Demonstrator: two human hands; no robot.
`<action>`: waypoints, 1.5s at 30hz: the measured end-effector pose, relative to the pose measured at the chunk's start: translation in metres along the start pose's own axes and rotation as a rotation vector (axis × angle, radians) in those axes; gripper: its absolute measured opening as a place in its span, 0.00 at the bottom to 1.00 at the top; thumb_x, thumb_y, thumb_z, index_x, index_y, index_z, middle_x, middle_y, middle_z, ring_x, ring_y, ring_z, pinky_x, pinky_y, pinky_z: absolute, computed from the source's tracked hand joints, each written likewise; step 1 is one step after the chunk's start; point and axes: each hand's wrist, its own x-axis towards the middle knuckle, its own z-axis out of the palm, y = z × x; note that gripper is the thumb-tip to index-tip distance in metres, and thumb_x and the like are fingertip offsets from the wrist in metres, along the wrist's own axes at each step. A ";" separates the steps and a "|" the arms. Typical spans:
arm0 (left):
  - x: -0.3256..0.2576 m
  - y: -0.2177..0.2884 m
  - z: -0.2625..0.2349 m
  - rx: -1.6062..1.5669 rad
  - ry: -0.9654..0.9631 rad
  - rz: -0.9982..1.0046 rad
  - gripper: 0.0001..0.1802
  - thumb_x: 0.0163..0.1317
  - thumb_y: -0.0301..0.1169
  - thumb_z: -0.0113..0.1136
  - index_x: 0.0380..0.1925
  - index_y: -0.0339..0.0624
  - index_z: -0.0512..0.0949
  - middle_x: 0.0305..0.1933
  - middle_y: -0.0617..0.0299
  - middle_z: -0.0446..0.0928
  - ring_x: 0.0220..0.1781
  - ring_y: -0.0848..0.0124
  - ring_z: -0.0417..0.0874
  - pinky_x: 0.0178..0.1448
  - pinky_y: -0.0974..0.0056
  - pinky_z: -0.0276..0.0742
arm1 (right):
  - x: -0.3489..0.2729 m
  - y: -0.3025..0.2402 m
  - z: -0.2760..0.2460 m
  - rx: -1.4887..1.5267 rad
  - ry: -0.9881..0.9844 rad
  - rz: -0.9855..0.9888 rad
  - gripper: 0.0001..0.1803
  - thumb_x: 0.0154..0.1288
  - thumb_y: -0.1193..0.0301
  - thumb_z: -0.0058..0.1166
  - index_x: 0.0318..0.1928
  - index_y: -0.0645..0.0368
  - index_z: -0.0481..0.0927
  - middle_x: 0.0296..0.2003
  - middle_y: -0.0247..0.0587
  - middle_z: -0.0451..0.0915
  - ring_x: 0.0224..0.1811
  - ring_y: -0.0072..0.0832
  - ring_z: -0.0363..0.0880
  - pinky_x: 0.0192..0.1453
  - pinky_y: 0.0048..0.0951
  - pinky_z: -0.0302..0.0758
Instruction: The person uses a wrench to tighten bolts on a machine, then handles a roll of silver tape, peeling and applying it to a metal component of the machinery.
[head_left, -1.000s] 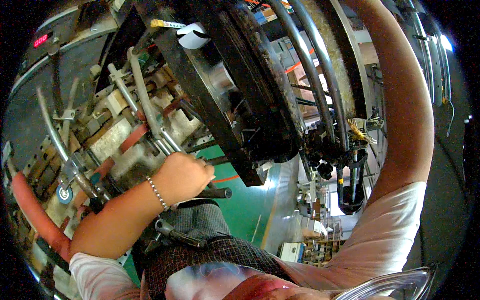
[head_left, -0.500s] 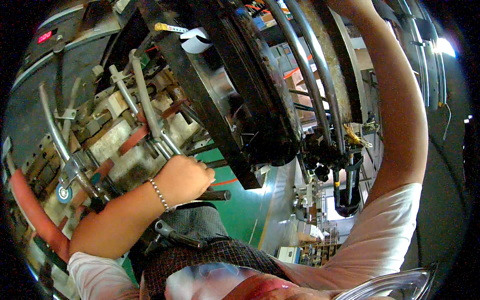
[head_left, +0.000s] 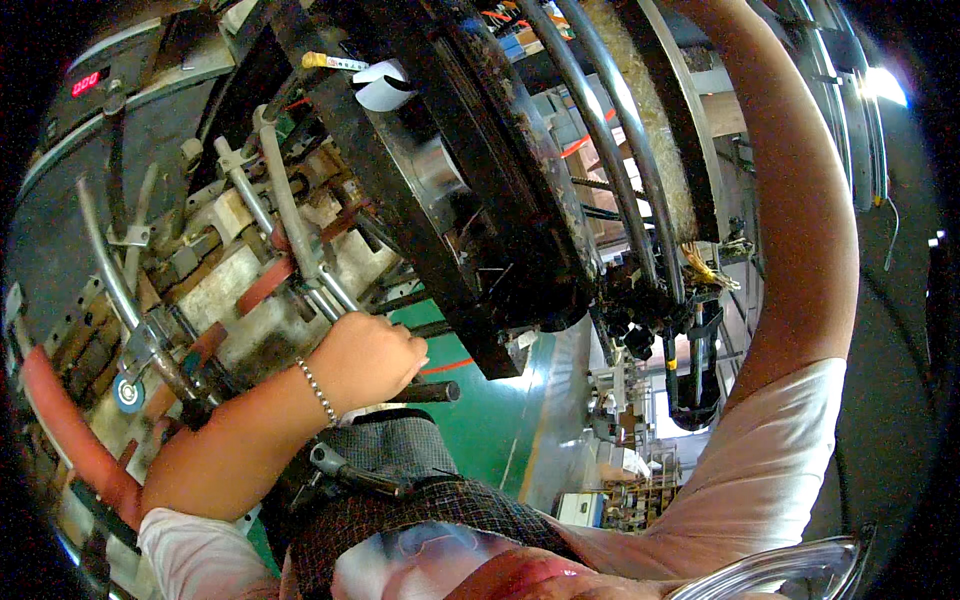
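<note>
My left hand, with a beaded bracelet at its wrist, is closed around the lower end of a grey metal bar. Just under that fist a dark round rod sticks out. My right forearm reaches up along the right side, and its hand lies beyond the top edge. Between the two arms stands a large dark machine body with two shiny steel rods. A curled white strip and a yellow-ended tape measure piece rest on the machine's upper part.
More metal levers and a red padded bar stand at the left. A red-lit display is at the upper left. Below the machine shows a green floor. Boxes and shelves are farther off, and a bright lamp shines at the right.
The view has shifted slightly, with the machine a little farther left in it. My left hand keeps its hold on the bar, and my right arm stays raised.
</note>
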 end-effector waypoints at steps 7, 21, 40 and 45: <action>-0.001 -0.002 -0.001 -0.032 0.013 0.011 0.16 0.64 0.43 0.56 0.24 0.45 0.77 0.24 0.55 0.80 0.27 0.56 0.84 0.32 0.51 0.79 | -0.007 -0.004 -0.006 0.005 -0.075 0.009 0.11 0.62 0.65 0.53 0.41 0.50 0.86 0.31 0.47 0.84 0.33 0.48 0.83 0.37 0.46 0.78; -0.001 -0.001 0.002 -0.037 0.015 0.018 0.16 0.63 0.42 0.56 0.22 0.45 0.77 0.23 0.56 0.80 0.27 0.56 0.84 0.32 0.50 0.79 | -0.009 -0.009 -0.011 -0.065 -0.178 0.111 0.13 0.62 0.66 0.49 0.43 0.47 0.85 0.31 0.48 0.84 0.34 0.49 0.83 0.38 0.45 0.78; -0.001 -0.002 0.002 0.020 0.011 0.022 0.15 0.62 0.41 0.57 0.21 0.45 0.77 0.21 0.55 0.79 0.26 0.56 0.84 0.31 0.52 0.80 | -0.010 -0.005 -0.001 -0.090 -0.139 0.072 0.12 0.63 0.67 0.50 0.43 0.46 0.86 0.29 0.48 0.84 0.33 0.48 0.83 0.37 0.46 0.78; 0.000 -0.002 0.003 -0.005 0.017 0.031 0.15 0.61 0.42 0.57 0.20 0.45 0.77 0.20 0.55 0.78 0.25 0.56 0.83 0.29 0.51 0.79 | -0.003 -0.002 -0.009 -0.111 -0.190 0.071 0.14 0.62 0.66 0.49 0.44 0.45 0.86 0.31 0.46 0.84 0.34 0.47 0.84 0.39 0.46 0.78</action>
